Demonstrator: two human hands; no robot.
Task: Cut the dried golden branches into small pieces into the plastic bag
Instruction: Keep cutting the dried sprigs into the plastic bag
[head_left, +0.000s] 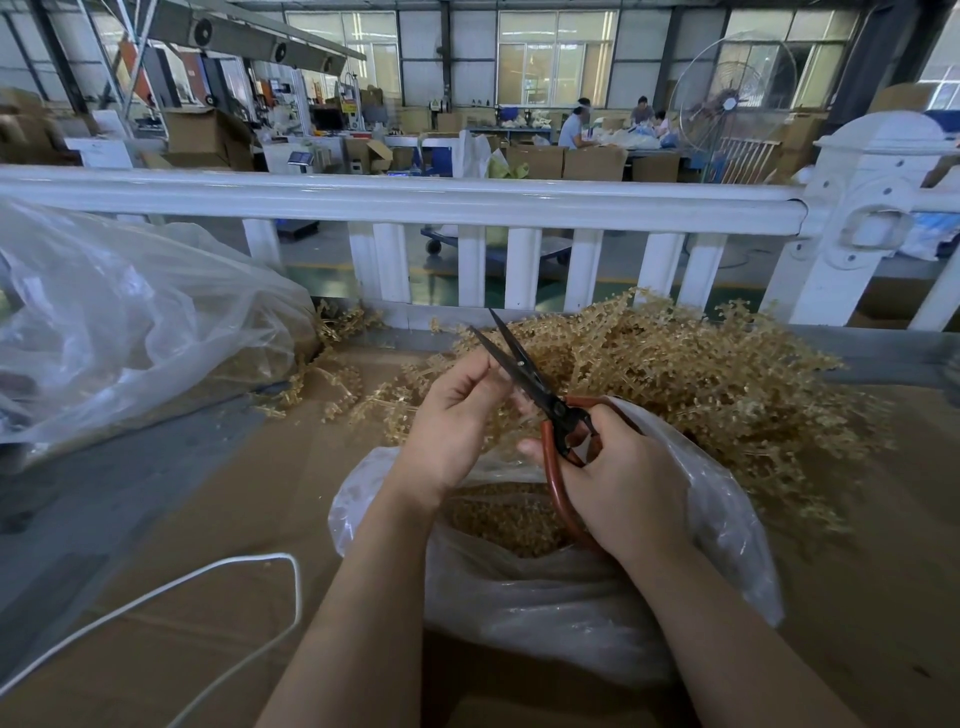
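Cutting in progress, well short of finished. My right hand (618, 483) grips the red handles of the scissors (524, 374), whose black blades stand parted and point toward 11 o'clock. My left hand (452, 415) pinches what I take to be a sprig at the blades; the sprig itself is too hidden to make out. Directly below both hands, at 6 o'clock, sits the plastic bag (545, 592), mouth open, holding a layer of small cut golden pieces (504, 514). The pile of golden branches (701, 374) at 2 o'clock on the counter (218, 519) remains large and uncut, with loose sprigs at 10 o'clock. I judge most of the cutting still lies ahead.
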